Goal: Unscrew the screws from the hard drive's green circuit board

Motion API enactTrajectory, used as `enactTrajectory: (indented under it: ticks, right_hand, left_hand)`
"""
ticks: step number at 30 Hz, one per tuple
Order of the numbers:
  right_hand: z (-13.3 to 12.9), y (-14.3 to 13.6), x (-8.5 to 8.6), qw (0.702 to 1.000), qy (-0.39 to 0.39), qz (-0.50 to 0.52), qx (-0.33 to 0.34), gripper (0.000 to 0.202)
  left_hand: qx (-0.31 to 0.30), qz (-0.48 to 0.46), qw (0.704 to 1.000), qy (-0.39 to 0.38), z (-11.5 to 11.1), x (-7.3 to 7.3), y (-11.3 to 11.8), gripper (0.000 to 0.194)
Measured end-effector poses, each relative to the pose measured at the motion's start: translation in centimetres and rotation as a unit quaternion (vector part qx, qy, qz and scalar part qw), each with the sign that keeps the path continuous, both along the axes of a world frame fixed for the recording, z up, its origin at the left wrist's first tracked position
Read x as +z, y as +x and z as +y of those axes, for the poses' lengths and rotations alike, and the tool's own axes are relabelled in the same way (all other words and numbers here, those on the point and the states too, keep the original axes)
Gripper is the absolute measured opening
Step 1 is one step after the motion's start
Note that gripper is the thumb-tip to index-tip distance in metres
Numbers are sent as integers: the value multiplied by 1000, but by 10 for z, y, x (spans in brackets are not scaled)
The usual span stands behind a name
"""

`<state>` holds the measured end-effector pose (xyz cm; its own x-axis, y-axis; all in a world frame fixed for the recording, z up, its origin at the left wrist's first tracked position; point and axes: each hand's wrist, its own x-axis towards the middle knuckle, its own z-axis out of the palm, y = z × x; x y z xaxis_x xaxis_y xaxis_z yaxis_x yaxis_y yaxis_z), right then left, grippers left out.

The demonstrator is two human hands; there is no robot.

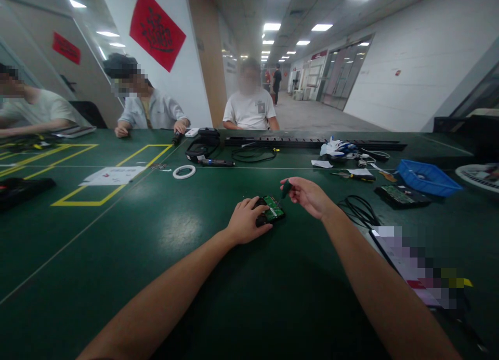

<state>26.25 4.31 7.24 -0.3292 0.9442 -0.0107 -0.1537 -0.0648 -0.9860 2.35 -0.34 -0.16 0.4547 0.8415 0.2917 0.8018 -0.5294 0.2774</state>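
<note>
A small black-cased device with a green circuit board (275, 206) lies on the green table in front of me. My left hand (246, 220) grips it from the left, with fingers over its top and the thumb along its near edge, covering much of the casing. Just above its right end, my right hand (306, 195) is closed around the dark green handle of what looks like a screwdriver (286, 188). This tool points down toward the board; its tip is too small to make out.
To the right are a blue bin (427, 178), a second black device with a green board (403, 195), a yellow-black screwdriver (360, 177) and a black cable (360, 210). A white ring (184, 171) lies left. Several people sit across the table.
</note>
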Motion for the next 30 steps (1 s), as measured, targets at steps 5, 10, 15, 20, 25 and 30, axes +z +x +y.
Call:
enactTrajectory:
  ticks: [5, 10, 15, 20, 25, 30]
  right_hand:
    - [0, -2, -1, 999, 26, 11, -28, 19]
    - [-5, -6, 3, 1000, 10, 8, -29, 18]
    - [-6, -5, 4, 1000, 9, 6, -23, 23]
    - [-6, -4, 4, 1000, 4, -13, 2, 28]
    - [-7, -6, 5, 999, -36, 17, 12, 23]
    - [-6, -5, 3, 995, -73, 60, 11, 21]
  left_hand:
    - [0, 0, 1000, 1, 0, -1, 0, 61]
    - [1, -1, 1000, 4, 1, -1, 0, 61]
    - [2, 1, 1000, 8, 1, -2, 0, 61]
    - [1, 2, 1000, 8, 1, -2, 0, 61]
    - [2, -1, 1000, 9, 1, -3, -1, 61]
    - [3, 0, 1000, 16, 1, -3, 0, 61]
